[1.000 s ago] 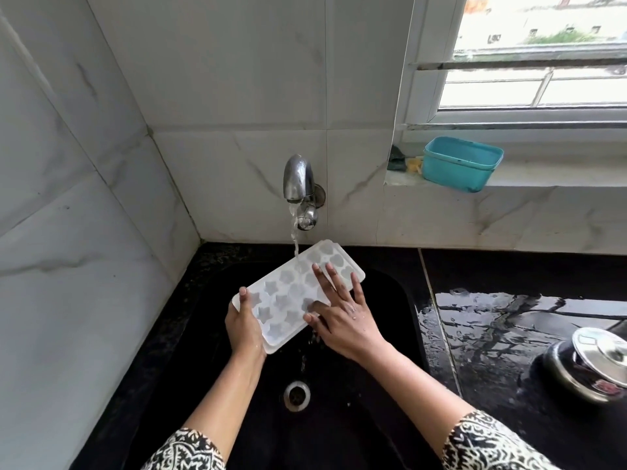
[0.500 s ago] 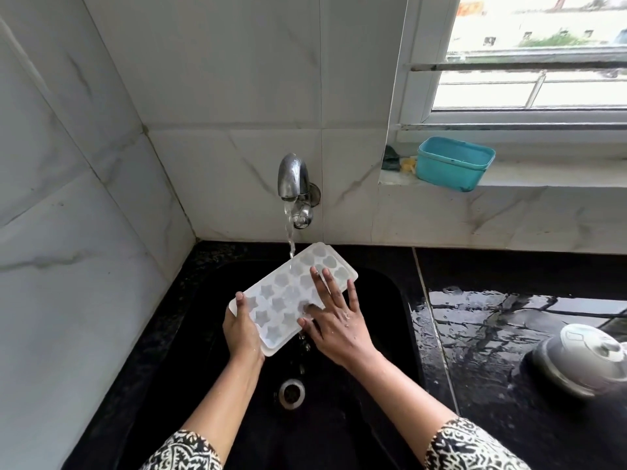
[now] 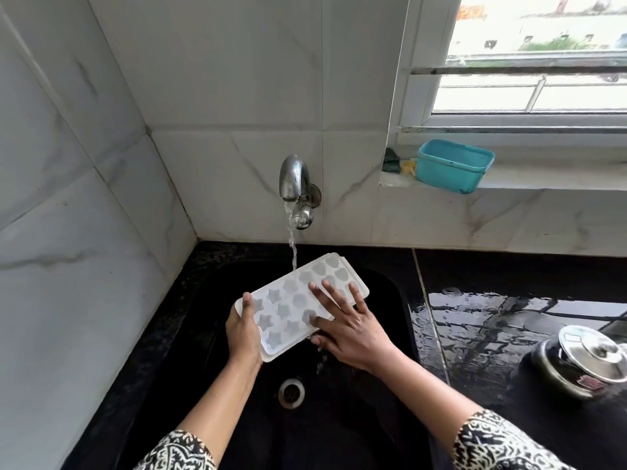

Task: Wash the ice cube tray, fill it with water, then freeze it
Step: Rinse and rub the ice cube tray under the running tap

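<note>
Ice cube tray [image 3: 291, 295] under tap [image 3: 293, 178], left hand [image 3: 242, 331] gripping one end, right hand [image 3: 353, 331] flat atop; black sink [image 3: 342, 422], marble tiles [image 3: 237, 79]

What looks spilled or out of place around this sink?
Water lies pooled on the black counter right of the sink, shining with reflections. The ice cube tray is tilted under the tap, but that suits washing; nothing else stands out.

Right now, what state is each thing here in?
Tap, running.
Ice cube tray, held under the stream, over the sink.
Left hand, gripping the tray's end.
Right hand, fingers flat on the tray.
Teal tub, uncovered on the sill.
Pot, lidded.
Counter, wet.
</note>
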A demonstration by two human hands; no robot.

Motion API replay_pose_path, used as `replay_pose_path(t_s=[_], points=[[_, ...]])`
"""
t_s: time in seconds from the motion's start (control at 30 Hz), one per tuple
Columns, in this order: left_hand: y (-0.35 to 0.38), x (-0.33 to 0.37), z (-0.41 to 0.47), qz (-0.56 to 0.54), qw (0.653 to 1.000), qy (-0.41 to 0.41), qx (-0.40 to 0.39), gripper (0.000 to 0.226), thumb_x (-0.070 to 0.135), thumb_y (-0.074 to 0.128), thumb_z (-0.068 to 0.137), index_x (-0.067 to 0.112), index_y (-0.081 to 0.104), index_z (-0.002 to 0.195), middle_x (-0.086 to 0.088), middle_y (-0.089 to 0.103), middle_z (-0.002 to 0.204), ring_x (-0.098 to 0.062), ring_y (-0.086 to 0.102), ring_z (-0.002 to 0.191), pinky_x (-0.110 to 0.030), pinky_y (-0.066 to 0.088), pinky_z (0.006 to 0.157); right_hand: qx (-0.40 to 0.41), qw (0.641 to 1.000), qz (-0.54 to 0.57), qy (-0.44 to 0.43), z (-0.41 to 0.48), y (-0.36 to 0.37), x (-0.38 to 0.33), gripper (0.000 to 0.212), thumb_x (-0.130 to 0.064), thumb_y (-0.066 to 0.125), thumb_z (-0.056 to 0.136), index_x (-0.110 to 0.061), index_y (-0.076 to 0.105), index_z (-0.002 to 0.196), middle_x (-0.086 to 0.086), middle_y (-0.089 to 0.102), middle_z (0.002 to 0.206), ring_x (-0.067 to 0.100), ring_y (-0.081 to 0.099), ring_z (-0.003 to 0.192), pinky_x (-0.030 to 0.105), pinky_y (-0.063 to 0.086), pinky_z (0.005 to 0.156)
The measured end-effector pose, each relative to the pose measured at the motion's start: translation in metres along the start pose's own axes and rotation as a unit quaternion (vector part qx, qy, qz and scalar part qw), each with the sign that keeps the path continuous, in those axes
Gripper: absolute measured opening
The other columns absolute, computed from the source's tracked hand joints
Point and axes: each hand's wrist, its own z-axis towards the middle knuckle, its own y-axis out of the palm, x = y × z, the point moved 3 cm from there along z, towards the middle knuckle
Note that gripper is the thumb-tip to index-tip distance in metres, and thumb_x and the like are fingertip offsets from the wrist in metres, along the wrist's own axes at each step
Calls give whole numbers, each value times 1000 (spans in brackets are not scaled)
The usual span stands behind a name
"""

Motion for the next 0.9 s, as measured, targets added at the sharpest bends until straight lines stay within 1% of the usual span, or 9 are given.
replay_pose_path(t_s=[0.1,0.23,0.37,0.43,0.57,0.67,0.73,0.8,0.9], points=[[-1,2,2,2,1000,-1,4,33,45,47,97,18,56,112,8,63,95,-4,60,84,-20,46,66,38,998,-46,-6,-4,-2,3,51,-57,27,98,-33,51,136,2,20,159,19,15,147,52,14,115],[3,0,3,-6,1000,-16,-2,28,44,47,97,20,58,103,2,67,93,-11,65,81,-25,50,64,58,992,-18,107,-3,-10,0,57,-57,27,97,-30,36,146,3,10,161,19,2,148,50,3,116],[18,-9,2,-18,999,-36,-13,29,44,50,96,18,61,99,-8,70,96,-21,69,83,-30,54,64,32,989,76,125,17,-19,-11,52,-53,32,95,-27,48,137,0,-7,161,15,-18,146,44,-15,114],[29,-9,0,-15,999,-30,-23,29,41,48,97,15,62,98,-6,69,93,-16,68,78,-23,53,58,5,987,113,114,29,-22,-16,52,-52,30,94,-28,48,137,-4,-18,158,11,-29,141,42,-21,113],[41,-11,1,5,999,-21,-31,36,46,44,97,17,64,93,-1,70,86,-9,69,69,-20,52,55,-39,983,122,130,49,-16,-15,50,-53,31,96,-27,50,135,-5,-26,155,7,-37,136,46,-20,113],[42,-14,1,23,999,-18,-28,37,50,42,96,20,63,94,-2,70,89,-13,68,76,-22,52,60,-33,981,115,154,59,-12,-24,73,-60,10,85,-22,53,131,-4,-24,155,7,-36,137,46,-22,111],[39,-17,4,24,999,-14,-27,37,50,43,96,19,63,97,-4,70,96,-16,67,85,-25,53,70,-14,981,123,148,60,-11,-27,79,-60,7,82,-19,57,127,-8,-22,155,5,-36,136,43,-24,111],[35,-17,5,40,999,-3,-20,39,50,45,95,17,62,105,-2,68,100,-19,65,94,-31,51,81,-3,983,128,135,57,-10,-22,63,-58,19,90,-23,61,121,-9,-17,155,4,-33,137,42,-24,111],[35,-17,7,45,999,8,-26,35,49,47,95,18,62,102,0,68,95,-16,66,89,-29,51,76,37,992,41,114,55,-4,-9,37,-52,39,93,-29,68,99,0,4,160,11,-13,146,47,-13,114]])
